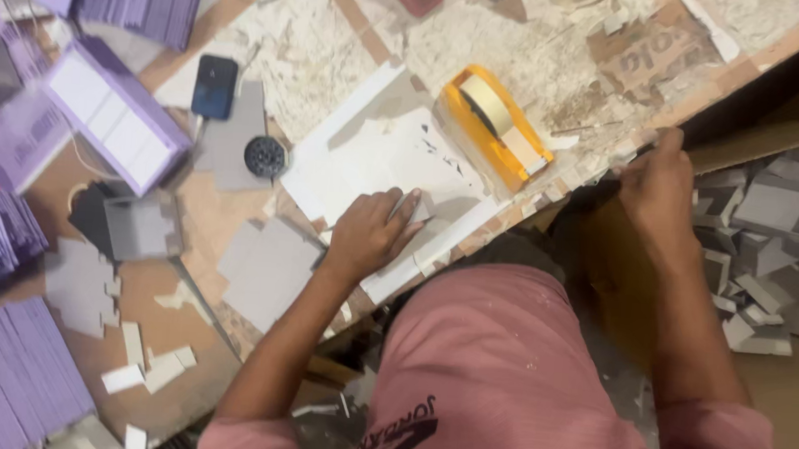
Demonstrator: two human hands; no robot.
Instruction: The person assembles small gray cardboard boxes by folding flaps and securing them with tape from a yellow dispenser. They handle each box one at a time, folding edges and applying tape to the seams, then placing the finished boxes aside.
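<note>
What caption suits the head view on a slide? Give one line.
Left hand presses a small grey card piece on a white board beside an orange tape dispenser; right hand grips the table edge.

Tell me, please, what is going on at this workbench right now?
A person in a pink shirt leans over a worktable. Their left hand presses a small grey card piece onto a white sheet, beside an orange tape dispenser. Their right hand rests at the table's edge, above a heap of folded grey box parts. Purple card stacks lie around.
</note>
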